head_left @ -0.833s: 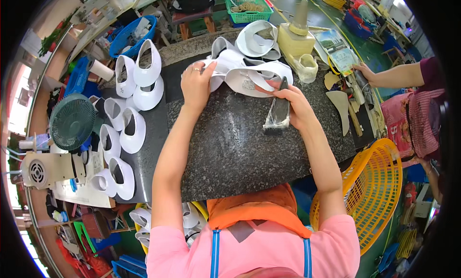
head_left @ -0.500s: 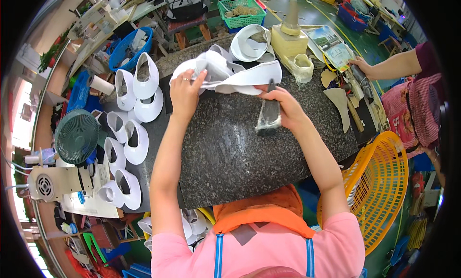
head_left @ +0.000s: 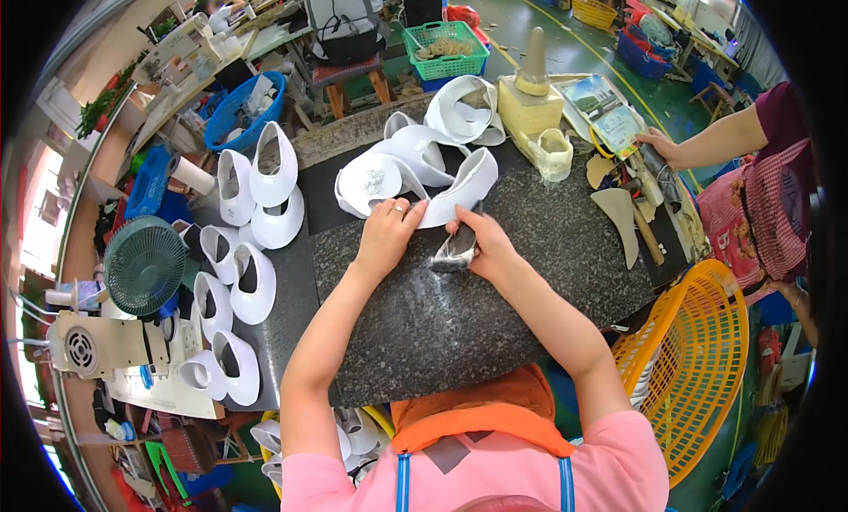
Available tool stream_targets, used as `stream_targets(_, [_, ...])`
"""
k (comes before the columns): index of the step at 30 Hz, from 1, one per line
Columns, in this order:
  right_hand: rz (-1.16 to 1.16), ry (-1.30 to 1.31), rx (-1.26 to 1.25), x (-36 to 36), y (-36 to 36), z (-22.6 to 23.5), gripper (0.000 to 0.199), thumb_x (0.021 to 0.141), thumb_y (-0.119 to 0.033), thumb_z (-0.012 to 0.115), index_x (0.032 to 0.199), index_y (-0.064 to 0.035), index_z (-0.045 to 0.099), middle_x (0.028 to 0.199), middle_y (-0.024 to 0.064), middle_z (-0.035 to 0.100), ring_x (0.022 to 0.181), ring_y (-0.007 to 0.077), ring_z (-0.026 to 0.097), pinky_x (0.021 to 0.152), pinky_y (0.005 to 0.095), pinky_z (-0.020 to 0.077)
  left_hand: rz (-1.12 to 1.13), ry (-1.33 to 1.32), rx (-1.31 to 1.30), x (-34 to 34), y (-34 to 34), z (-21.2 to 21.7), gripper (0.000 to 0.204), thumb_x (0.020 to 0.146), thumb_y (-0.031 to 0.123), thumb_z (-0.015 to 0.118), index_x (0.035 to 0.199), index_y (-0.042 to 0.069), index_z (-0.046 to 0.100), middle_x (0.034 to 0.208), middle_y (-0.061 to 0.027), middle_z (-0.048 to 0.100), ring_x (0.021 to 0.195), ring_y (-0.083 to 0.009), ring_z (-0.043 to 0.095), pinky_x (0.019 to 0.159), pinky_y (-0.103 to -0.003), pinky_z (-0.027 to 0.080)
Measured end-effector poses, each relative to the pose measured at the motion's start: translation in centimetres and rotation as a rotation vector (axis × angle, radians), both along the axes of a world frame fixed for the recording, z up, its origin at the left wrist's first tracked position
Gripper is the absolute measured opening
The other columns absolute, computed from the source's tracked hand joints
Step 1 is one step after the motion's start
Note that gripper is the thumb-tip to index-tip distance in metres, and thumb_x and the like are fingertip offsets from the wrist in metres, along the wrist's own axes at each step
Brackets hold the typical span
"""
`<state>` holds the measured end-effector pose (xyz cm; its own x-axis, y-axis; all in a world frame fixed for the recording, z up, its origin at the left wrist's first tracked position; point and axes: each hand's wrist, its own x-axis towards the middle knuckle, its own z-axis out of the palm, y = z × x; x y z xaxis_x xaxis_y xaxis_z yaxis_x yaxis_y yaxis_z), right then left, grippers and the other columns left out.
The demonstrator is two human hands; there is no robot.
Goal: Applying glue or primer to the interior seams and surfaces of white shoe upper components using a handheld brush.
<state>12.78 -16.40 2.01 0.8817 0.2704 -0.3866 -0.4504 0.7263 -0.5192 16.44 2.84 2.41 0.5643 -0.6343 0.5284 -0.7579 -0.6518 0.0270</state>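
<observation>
On the dark speckled slab [head_left: 495,335], a white shoe upper [head_left: 466,189] lies with its near edge toward me. My left hand [head_left: 389,234] pinches the upper's near edge at its left end. In my right hand [head_left: 490,245] is a short dark tool [head_left: 455,251] with a broad, whitish-edged end, held low over the slab; its exact kind is unclear. The right thumb and finger are close to the upper's right edge. More white uppers [head_left: 369,178] overlap just beyond my hands, one with a pale, crinkled patch.
Several white uppers [head_left: 253,282] stand in rows at the left, near a green fan [head_left: 144,265]. A yellow block with a post [head_left: 530,106] stands at the far edge. At right are a hammer [head_left: 649,234], a yellow basket [head_left: 698,371] and another person's hand [head_left: 661,148].
Both hands have come down toward me and closer together. The upper, earlier lifted, now lies on the slab, and the dark tool has moved left.
</observation>
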Motion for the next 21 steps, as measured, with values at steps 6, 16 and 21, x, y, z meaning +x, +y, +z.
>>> stream_targets(6, [-0.114, -0.007, -0.250, -2.6, -4.3, 0.1, 0.010, 0.089, -0.014, 0.054, 0.087, -0.0046, 0.051, 0.068, 0.0045, 0.056, 0.062, 0.0132, 0.054, 0.055, 0.0272, 0.0449, 0.369, 0.131, -0.153, 4.1, 4.4, 0.7, 0.030, 0.073, -0.002, 0.055, 0.102, 0.000, 0.060, 0.096, -0.0183, 0.058, 0.089, -0.0342, 0.054, 0.078, -0.041, 0.044])
stream_targets(16, [0.235, -0.244, 0.183, -7.2, -4.2, 3.3, 0.032, 0.094, -0.025, 0.042, 0.069, -0.0061, 0.049, 0.061, 0.0014, 0.051, 0.049, 0.0125, 0.053, 0.046, 0.0235, 0.0471, -0.503, 1.811, -1.503, -8.9, -3.1, 1.3, 0.073, 0.083, 0.056, 0.052, 0.137, 0.012, 0.032, 0.141, -0.0084, 0.032, 0.125, -0.0261, 0.037, 0.100, -0.041, 0.033])
stream_targets(21, [0.387, -0.198, 0.303, -8.1, -2.5, 2.7, 0.032, 0.093, -0.027, 0.043, 0.069, -0.0062, 0.049, 0.061, 0.0026, 0.050, 0.048, 0.0116, 0.050, 0.044, 0.0224, 0.0448, -0.782, 1.599, -1.632, -9.9, -4.3, 3.8, 0.097, 0.070, 0.066, 0.059, 0.140, 0.009, 0.022, 0.141, -0.0112, 0.031, 0.129, -0.0280, 0.031, 0.102, -0.045, 0.031])
